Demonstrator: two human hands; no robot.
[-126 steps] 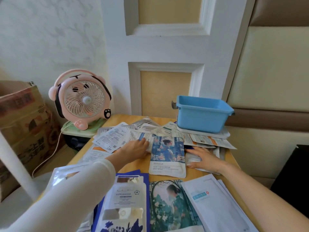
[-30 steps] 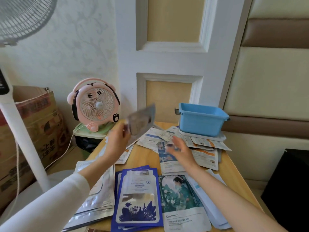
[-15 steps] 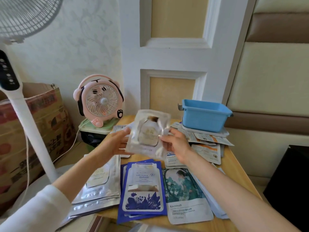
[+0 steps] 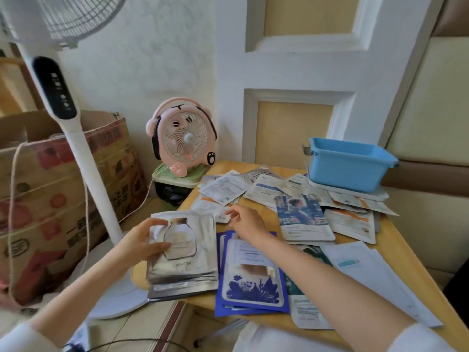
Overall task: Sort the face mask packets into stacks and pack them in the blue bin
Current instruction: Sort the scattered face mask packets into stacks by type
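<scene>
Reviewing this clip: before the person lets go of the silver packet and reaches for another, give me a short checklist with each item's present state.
1. Silver packet lies on the silver stack: ok, left hand on its left edge.
2. Packet squared with stack: not ok, lower packets jut out at the bottom.
3. Stack fully supported: not ok, it overhangs the table edge.
4. Right hand free: cannot tell, fingertips touch something small.
5. Unsorted packets within view: ok, pile lies ahead.
6. Blue bin accessible: ok, its inside is hidden.
</scene>
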